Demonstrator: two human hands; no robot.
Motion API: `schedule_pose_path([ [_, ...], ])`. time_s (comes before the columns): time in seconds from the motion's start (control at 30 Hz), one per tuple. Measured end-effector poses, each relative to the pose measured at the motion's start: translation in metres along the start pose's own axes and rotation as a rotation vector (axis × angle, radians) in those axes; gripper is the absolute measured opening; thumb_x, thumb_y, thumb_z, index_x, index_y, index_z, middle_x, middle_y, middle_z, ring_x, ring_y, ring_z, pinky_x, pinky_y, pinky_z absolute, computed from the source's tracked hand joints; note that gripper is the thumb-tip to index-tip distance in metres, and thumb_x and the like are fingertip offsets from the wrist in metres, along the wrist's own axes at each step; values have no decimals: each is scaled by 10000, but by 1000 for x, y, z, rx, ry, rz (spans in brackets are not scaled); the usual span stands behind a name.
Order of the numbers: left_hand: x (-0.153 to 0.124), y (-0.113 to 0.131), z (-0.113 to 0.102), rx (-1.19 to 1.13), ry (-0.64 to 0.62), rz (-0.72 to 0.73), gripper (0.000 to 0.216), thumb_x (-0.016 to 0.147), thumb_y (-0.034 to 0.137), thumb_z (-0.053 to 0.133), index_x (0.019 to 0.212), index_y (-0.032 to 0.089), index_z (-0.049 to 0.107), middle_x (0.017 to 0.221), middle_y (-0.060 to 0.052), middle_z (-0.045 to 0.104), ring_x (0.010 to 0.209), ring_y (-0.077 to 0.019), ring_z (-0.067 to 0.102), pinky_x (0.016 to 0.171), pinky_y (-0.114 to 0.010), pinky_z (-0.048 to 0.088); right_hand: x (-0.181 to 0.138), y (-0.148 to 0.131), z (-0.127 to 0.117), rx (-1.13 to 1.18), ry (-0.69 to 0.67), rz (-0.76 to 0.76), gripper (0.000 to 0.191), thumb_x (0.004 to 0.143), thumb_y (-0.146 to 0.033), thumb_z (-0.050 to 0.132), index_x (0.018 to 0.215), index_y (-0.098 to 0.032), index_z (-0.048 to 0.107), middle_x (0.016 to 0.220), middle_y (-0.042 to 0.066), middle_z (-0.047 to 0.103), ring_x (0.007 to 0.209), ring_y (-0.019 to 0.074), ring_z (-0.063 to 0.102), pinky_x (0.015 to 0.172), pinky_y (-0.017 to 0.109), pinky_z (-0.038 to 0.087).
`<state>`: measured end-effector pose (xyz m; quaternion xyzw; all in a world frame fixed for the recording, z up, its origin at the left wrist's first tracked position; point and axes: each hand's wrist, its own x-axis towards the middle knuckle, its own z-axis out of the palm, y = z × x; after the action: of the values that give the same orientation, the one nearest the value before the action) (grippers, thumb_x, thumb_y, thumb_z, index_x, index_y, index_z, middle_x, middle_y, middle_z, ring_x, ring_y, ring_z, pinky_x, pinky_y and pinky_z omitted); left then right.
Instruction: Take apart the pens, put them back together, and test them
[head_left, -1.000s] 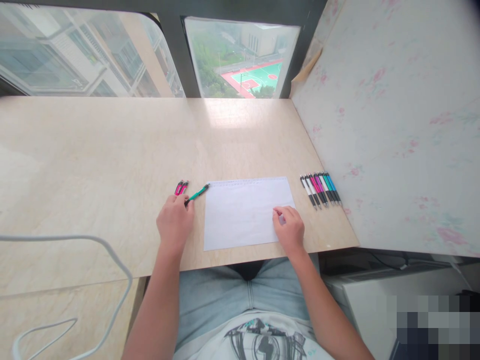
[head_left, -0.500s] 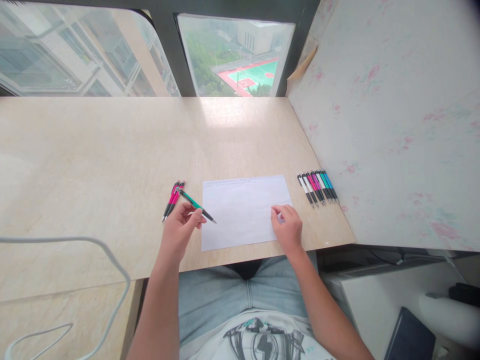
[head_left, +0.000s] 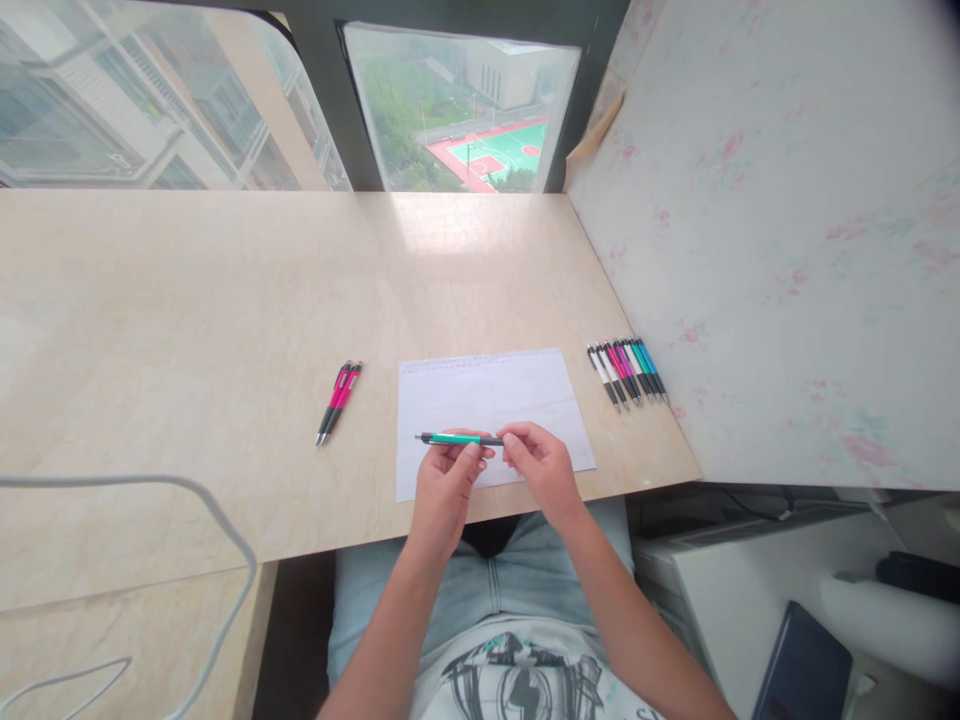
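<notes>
A green ballpoint pen (head_left: 457,439) with a black grip lies level between my two hands, above the lower part of a white sheet of paper (head_left: 480,395). My left hand (head_left: 448,475) pinches the pen near its middle. At the black grip end, the fingers of my right hand (head_left: 541,465) are closed on it and hide the tip. Rows of small marks run along the paper's top edge. Left of the paper, two pink pens (head_left: 340,404) lie side by side. To its right, several pens (head_left: 627,372) in white, pink, purple, green and blue lie in a row.
The beige tabletop (head_left: 225,300) reaches back to the windows. A floral-papered wall (head_left: 780,240) borders it on the right. A pale cable (head_left: 217,510) loops over the left front. Below right, a dark flat object (head_left: 802,665) leans by a white surface.
My left hand has moved right with the green pen, away from the pink pens, and the pen has turned level. My right hand has moved left and taken hold of its grip end.
</notes>
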<state>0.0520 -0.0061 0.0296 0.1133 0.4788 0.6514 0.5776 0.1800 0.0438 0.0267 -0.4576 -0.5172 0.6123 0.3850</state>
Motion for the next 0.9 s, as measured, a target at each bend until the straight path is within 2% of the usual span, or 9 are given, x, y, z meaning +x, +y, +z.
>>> schedule_pose_path([
  [0.13, 1, -1, -4, -3, -3, 7, 291, 779, 259, 747, 1043, 181, 654, 1022, -77, 721, 817, -134, 676, 714, -231, 503, -1, 4, -2, 132, 83, 60, 209, 859, -389, 643, 834, -183, 671, 588, -37, 531, 528, 92, 439, 507, 235, 344],
  [0.27, 2, -2, -7, 12, -26, 35, 239, 796, 268, 735, 1008, 177, 676, 1040, -81, 724, 850, -141, 680, 722, -228, 502, -3, 6, -4, 284, 126, 117, 214, 850, -391, 669, 847, -177, 677, 572, -44, 492, 521, 80, 391, 493, 227, 297],
  [0.4, 1, -3, -6, 32, -72, 63, 232, 807, 263, 726, 1025, 194, 682, 1085, -84, 723, 880, -156, 688, 755, -253, 513, -6, 5, 2, 454, 128, 174, 232, 861, -407, 669, 909, -181, 684, 592, -35, 512, 537, 80, 401, 493, 216, 302],
  [0.53, -1, -2, -9, 105, -111, 126, 321, 815, 253, 718, 1130, 225, 667, 1130, -92, 720, 882, -180, 698, 773, -290, 521, -6, 4, 8, 614, 112, 222, 231, 831, -390, 711, 856, -161, 690, 581, -37, 495, 527, 70, 393, 471, 194, 309],
  [0.63, -3, 2, -11, 180, -142, 195, 264, 800, 247, 728, 1059, 198, 706, 1119, -108, 723, 870, -201, 698, 757, -306, 524, -5, 3, 9, 761, 125, 295, 239, 795, -386, 747, 843, -159, 686, 573, -55, 445, 505, 62, 348, 430, 176, 296],
  [0.77, -7, 6, -8, 285, -182, 225, 262, 780, 226, 743, 1040, 197, 732, 1126, -114, 724, 952, -236, 693, 807, -329, 528, -3, 2, 9, 937, 124, 385, 266, 785, -403, 753, 855, -159, 675, 577, -74, 383, 484, 56, 297, 389, 153, 277],
  [0.9, -11, 8, -3, 322, -157, 239, 228, 759, 228, 760, 985, 198, 756, 1097, -113, 735, 977, -249, 695, 820, -338, 540, -4, 4, 10, 926, 121, 409, 261, 781, -398, 754, 829, -158, 663, 571, -73, 378, 476, 61, 307, 377, 164, 275],
])
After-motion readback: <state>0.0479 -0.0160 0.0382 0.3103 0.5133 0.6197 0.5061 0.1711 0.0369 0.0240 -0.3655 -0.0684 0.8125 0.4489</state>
